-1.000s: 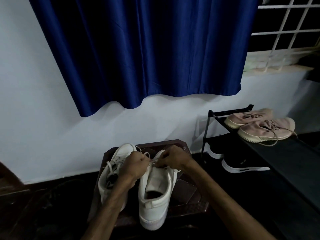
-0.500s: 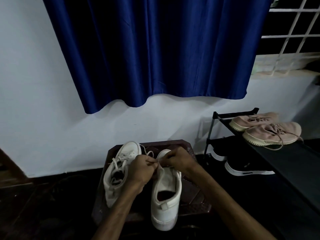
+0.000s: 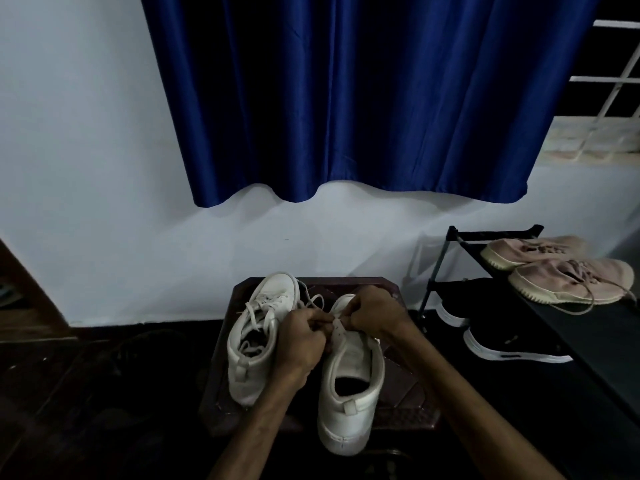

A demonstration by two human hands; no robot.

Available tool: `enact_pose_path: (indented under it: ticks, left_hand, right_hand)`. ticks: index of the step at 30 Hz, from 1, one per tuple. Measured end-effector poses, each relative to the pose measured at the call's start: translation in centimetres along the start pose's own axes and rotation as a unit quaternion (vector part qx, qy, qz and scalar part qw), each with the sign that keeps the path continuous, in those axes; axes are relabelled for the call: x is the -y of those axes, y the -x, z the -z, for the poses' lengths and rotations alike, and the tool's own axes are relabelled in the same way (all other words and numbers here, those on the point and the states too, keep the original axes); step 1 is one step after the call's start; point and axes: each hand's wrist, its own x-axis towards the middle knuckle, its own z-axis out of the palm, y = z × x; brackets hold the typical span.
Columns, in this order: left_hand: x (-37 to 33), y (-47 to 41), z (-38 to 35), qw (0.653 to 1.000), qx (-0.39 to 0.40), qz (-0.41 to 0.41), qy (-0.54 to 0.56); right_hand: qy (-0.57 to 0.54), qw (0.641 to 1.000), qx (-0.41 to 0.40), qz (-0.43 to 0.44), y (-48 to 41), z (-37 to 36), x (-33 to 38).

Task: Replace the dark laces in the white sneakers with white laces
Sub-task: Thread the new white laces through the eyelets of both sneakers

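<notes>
Two white sneakers stand heel toward me on a dark brown stool. The left sneaker is threaded with white laces that lie loose over its tongue. Over the front of the right sneaker my two hands meet. My left hand has its fingers curled and pinches a white lace at the eyelets. Facing it, my right hand pinches the same lace from the other side. The hands hide most of this shoe's lacing. No dark lace shows.
A black shoe rack stands at the right with a pair of beige sneakers on top and black shoes with white soles below. A blue curtain hangs on the white wall behind. The floor is dark.
The camera has shifted, so the shoes sit more to the right in view. Both hands stay together at the right sneaker's eyelets, working the lace with small finger movements.
</notes>
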Motion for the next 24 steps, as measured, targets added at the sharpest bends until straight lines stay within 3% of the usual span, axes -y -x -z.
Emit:
enact_pose_path:
  ticks: [5, 10, 16, 19, 24]
  left_hand:
    - [0.5, 0.0, -0.2, 1.000, -0.012, -0.011, 0.000]
    - [0.8, -0.5, -0.1, 0.999, -0.011, -0.028, -0.021]
    - [0.5, -1.0, -0.2, 0.988, -0.038, -0.055, -0.140]
    - [-0.1, -1.4, -0.1, 0.979, -0.068, -0.046, -0.187]
    - [-0.8, -0.7, 0.0, 0.986, -0.071, -0.012, -0.152]
  right_hand:
    - [-0.005, 0.999, 0.044, 0.001, 0.1, 0.2, 0.2]
    - [-0.038, 0.999, 0.028, 0.005, 0.4, -0.3, 0.2]
    - [0.010, 0.997, 0.048, 0.062, 0.9, 0.8, 0.3]
    - [0.003, 0.997, 0.014, 0.077, 1.2, 1.0, -0.2]
    - [0.026, 0.993, -0.077, 0.084, 2.3, -0.1, 0.5]
